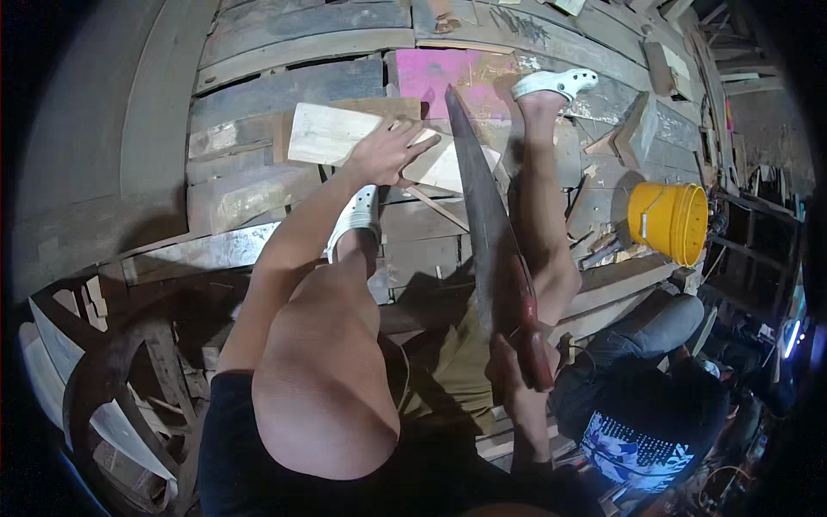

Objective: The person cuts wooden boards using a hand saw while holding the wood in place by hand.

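Note:
My left hand [383, 153] presses down on a pale wooden board [323, 133], its fingers gripping over the far edge. The board lies aslant across the plank surface, and its right part shows beyond my hand. My right hand [519, 379] is closed around the red handle of a handsaw [482, 215]. The long grey blade points away from me, its tip near a pink-painted patch [439, 73]. It crosses in front of the board's right end; whether it touches the wood I cannot tell.
My feet in white clogs [556, 84] stand on either side of the board. A yellow bucket [659, 220] is at the right, near wood offcuts [633, 133]. Close on my right a person in a dark printed shirt [637, 452] bends over. Curved wooden pieces [103, 370] lie at the left.

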### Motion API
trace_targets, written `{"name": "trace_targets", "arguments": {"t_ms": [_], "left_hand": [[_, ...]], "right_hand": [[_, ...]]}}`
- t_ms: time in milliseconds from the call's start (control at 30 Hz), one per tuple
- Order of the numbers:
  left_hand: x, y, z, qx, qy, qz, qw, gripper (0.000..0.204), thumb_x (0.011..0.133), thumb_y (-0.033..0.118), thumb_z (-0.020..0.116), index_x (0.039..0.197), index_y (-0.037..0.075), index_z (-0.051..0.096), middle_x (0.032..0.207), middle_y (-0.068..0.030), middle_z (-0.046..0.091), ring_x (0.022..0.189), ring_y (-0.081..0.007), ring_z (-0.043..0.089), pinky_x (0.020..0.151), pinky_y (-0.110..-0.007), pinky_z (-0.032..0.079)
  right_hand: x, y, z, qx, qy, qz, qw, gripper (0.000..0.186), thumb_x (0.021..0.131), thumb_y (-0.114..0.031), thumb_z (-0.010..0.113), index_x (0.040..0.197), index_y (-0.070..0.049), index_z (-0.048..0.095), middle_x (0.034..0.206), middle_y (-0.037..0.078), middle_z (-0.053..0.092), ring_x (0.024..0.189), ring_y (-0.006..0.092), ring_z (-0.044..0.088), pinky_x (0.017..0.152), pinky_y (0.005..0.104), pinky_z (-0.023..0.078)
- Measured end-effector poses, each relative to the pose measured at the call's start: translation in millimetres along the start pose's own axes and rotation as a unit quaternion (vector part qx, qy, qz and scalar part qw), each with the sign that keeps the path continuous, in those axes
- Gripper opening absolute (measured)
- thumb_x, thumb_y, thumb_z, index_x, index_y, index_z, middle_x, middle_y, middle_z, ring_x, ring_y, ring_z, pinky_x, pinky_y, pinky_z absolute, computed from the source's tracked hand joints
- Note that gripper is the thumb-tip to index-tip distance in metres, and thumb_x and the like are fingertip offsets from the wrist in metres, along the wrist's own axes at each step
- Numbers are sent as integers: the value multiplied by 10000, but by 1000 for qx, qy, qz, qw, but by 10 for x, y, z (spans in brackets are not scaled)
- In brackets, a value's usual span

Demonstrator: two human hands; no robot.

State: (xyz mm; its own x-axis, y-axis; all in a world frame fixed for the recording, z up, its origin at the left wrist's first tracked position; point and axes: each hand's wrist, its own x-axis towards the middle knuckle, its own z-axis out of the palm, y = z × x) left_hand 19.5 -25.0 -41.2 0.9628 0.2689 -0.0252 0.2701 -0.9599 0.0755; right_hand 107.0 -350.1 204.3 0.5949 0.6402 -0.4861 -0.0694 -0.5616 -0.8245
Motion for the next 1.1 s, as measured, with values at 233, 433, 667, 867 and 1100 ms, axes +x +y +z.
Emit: {"name": "trace_targets", "arguments": {"t_ms": [233,433,667,867,1100], "left_hand": [[34,79,-10,-36,25,-98,994,1067,685,633,741,1541,153,321,1427,-164,446,1293,-304,447,1092,-528,305],[73,-6,-14,-149,-4,-142,979,1057,663,599,763,1535,166,350,1564,-204,269,1380,-369,356,1123,-559,260],[59,21,-95,-108,1,-167,980,1130,642,501,817,1570,197,248,1528,-228,287,1365,-402,341,1070,-569,301],[43,120,-172,-48,-51,-153,986,1021,685,271,749,1567,122,258,1482,-279,333,1321,-449,372,1037,-551,340],[-597,307,-880,-76,21,-187,979,1210,599,599,830,1571,180,242,1448,-313,349,1337,-480,335,1034,-647,290]], "right_hand": [[82,247,177,-15,-14,-37,999,157,941,-99,663,861,5,578,656,13,505,589,82,460,530,268,387],[251,205,305,-29,-30,-68,997,191,935,-107,677,843,11,559,658,-7,495,613,64,436,536,263,357],[270,243,435,-53,-32,-119,991,221,934,-113,673,770,-34,546,583,-35,502,518,35,466,471,237,351],[260,25,297,83,-27,-55,995,143,931,-128,680,927,-9,601,632,-39,520,491,31,443,452,215,321],[-363,-127,-73,163,-38,-96,981,152,940,-150,671,995,-14,633,646,-44,504,483,35,444,437,215,330]]}}
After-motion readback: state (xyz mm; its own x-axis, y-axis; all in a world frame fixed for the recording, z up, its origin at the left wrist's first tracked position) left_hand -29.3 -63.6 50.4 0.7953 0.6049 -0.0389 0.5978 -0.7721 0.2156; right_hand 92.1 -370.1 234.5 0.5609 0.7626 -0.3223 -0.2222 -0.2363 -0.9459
